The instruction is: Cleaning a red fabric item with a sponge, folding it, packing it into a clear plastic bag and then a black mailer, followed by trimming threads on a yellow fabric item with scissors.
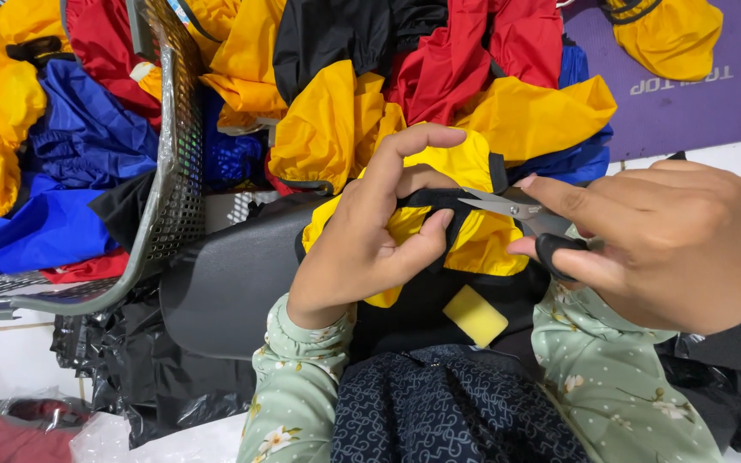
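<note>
Left hand (362, 244): fingers curled and pinched together on a black strap (429, 199) of a yellow cloth piece (473, 236); thumb under the strap, index finger arched over it.
Right hand (666, 244): fingers closed through the black handles of a pair of scissors (521, 214).
Scissors: blades slightly apart, tips touching the strap just beside the left thumb.
Yellow cloth piece: lies on the person's lap, between the 2 hands, partly over black fabric.
Yellow sponge (475, 315): on the lap, just below the cloth piece.
Pile of garments (439, 77): yellow, red, blue and black, heaped right behind the hands.
Grey basket (169, 163): to the left, tilted, more blue and yellow cloth inside it.
Black plastic bags (156, 369): under the basket, beside the left sleeve.
Purple mat (688, 103): upper right, behind the pile.
</note>
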